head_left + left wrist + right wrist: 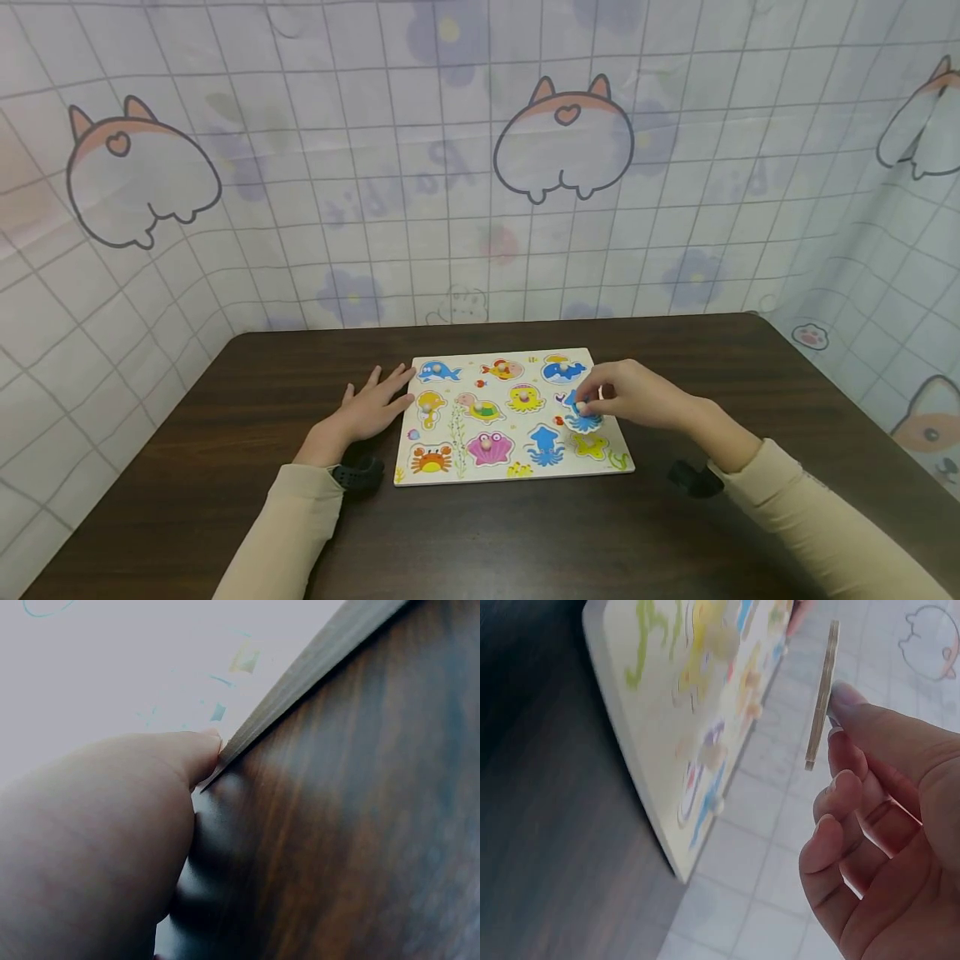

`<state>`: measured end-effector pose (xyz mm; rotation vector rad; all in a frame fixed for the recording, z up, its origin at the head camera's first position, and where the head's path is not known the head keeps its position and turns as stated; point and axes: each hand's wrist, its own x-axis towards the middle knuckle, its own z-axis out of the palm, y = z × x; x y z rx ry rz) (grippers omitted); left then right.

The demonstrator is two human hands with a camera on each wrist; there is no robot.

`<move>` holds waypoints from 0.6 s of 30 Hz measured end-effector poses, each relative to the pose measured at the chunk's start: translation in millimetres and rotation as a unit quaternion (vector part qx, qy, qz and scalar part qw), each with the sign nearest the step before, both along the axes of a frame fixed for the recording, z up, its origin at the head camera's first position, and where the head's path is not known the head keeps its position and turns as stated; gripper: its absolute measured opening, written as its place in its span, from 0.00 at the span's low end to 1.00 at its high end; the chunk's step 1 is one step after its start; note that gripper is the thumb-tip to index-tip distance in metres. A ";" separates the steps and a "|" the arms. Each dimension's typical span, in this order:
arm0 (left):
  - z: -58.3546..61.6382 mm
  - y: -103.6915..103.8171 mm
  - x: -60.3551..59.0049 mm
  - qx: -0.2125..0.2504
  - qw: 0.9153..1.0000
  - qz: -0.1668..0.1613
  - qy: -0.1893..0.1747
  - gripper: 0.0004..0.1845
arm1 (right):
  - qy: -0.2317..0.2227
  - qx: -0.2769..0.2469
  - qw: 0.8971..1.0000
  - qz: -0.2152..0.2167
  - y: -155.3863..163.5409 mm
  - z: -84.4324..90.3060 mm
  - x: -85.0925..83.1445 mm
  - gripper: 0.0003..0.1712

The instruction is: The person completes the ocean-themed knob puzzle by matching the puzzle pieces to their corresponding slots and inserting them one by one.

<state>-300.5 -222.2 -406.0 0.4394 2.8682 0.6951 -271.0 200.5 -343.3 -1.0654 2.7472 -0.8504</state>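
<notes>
A wooden peg puzzle board [517, 477] with sea-animal pictures lies flat on the table. My right hand [633, 396] pinches a blue squid puzzle piece [582, 421] by its knob over the board's right side. In the right wrist view the piece [823, 697] appears edge-on, raised off the board. A blue squid picture [545, 446] without a knob shows at the board's lower right. My left hand [367, 408] rests with spread fingers at the board's left edge; its thumb [199, 754] touches that edge in the left wrist view.
Knobbed pieces on the board include a pink shell [490, 448], a turtle [480, 408] and a yellow octopus [525, 398]. The dark wooden table [465, 542] runs back to a patterned curtain [375, 183]. Dark wristbands [360, 475] sit by both cuffs.
</notes>
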 end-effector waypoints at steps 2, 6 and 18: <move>-0.1 0.4 0.0 -0.001 1.000 0.000 0.000 0.33 | 0.002 0.003 1.000 0.009 -4.8 -1.7 0.2 0.06; 0.3 0.5 0.2 -0.002 1.000 0.001 -0.001 0.33 | 0.006 0.010 1.000 0.025 -14.1 -5.1 -0.8 0.07; -1.3 -0.9 -1.4 -0.001 1.000 -0.009 0.000 0.34 | -0.026 0.023 0.998 0.053 -34.9 -16.4 -1.6 0.02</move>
